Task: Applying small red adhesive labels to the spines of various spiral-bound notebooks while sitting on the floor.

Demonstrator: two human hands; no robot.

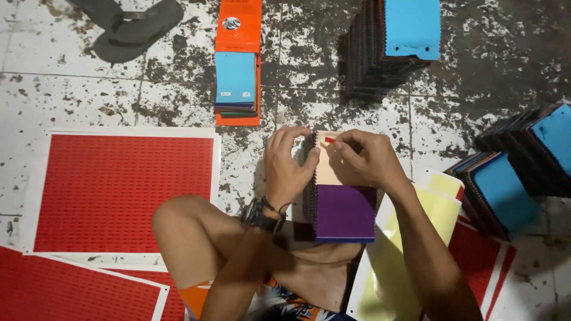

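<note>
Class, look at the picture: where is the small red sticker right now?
The red sticker sits at the top of the beige swatch, pinched under the right hand, beside the left hand, above the purple swatch.

Stained, speckled white floor tiles (71,95) under dim light

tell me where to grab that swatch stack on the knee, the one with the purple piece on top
Probably by its two long serrated edges, low on the purple swatch stack, coming from above. The upper end is taken: the left hand clasps its left edge and the right hand presses a small red sticker onto the beige swatch.
</note>
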